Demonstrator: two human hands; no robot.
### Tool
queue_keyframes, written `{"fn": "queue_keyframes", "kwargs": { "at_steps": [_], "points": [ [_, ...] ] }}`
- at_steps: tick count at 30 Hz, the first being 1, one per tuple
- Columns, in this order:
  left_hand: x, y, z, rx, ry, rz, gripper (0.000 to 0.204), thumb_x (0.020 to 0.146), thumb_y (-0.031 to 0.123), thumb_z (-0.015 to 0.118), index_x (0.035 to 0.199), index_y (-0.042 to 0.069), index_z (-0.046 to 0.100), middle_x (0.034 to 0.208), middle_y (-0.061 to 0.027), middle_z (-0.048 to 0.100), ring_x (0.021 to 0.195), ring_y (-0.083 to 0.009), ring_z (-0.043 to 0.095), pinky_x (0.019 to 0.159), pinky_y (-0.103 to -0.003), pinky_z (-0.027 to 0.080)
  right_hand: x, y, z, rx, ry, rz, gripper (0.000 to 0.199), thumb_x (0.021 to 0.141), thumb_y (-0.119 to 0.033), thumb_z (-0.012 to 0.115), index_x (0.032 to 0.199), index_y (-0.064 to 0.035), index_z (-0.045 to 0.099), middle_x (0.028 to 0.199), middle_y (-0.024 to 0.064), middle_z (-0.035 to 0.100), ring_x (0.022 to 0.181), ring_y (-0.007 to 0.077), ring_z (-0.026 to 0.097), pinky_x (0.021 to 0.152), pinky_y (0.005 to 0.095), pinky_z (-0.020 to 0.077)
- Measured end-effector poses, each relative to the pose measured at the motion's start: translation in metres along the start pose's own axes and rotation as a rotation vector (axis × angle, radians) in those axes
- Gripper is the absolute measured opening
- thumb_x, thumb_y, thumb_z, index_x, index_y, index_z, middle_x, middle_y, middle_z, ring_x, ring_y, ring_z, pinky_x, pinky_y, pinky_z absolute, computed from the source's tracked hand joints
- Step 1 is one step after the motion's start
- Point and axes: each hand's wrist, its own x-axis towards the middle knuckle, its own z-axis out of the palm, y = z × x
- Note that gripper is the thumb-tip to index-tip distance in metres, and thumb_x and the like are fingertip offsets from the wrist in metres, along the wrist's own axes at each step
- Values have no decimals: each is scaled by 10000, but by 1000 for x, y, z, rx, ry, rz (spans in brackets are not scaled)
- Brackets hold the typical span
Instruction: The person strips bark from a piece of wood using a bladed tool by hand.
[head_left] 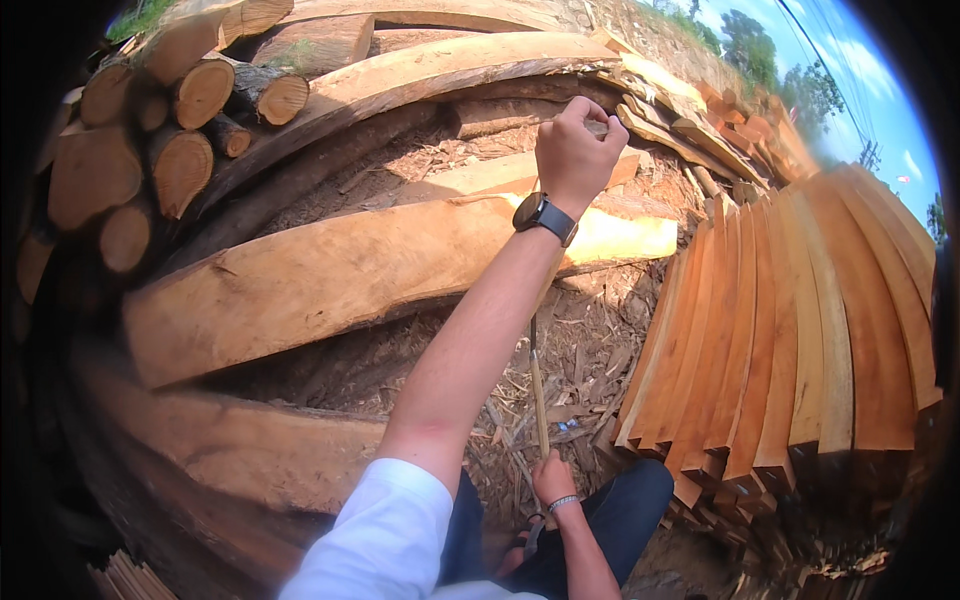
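My left hand [580,150] is raised high over the timber, with the arm stretched out in a white sleeve and a dark watch [546,218] at the wrist. Its fingers are curled closed; a small greyish patch shows between them, too unclear to name. Low down by my knee, my right hand [555,480], wearing a bracelet, is wrapped round a thin wooden stick [539,400]. Upward, the stick passes behind my left forearm, which hides part of it. Beyond that forearm lies a long, thick, pale sawn slab [330,265], bark along its lower edge.
At upper left, several cut logs [205,92] are piled with their round ends showing. A long curved slab [440,62] spans the back. Stacked reddish boards [770,310] rise at right. Wood chips and bark litter the ground [595,320]. Another slab [270,450] lies at lower left.
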Motion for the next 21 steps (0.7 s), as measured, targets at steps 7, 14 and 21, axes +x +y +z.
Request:
{"fn": "queue_keyframes", "kwargs": {
  "at_steps": [7, 14, 21],
  "points": [
    [2, -5, -7, 27, 24, 18, 193, 793, 222, 689, 749, 37, 650, 517, -86, 605, 457, -199, 601, 484, -312, 463, 32, -28, -93, 514, 36, 388, 170, 929, -136, 529, 972, 23, 489, 698, 267, 603, 711, 470, 613, 609, 505, 483],
    [0, 0, 5, 33, -5, -47, 187, 795, 220, 690, 767, 38, 656, 554, -102, 632, 501, -207, 642, 509, -309, 484, -19, -14, 23, 193, -453, 421, 274, 908, -167, 480, 1029, 76, 507, 895, 365, 626, 916, 503, 618, 811, 559, 500],
    [2, -2, -8, -16, -2, -114, 172, 779, 222, 697, 744, 65, 638, 582, -141, 628, 542, -290, 638, 518, -363, 487, -27, 11, 64, 927, -638, 709, 203, 916, -206, 558, 953, -14, 506, 667, 144, 564, 485, 274, 557, 463, 426, 468]
  ]
}}
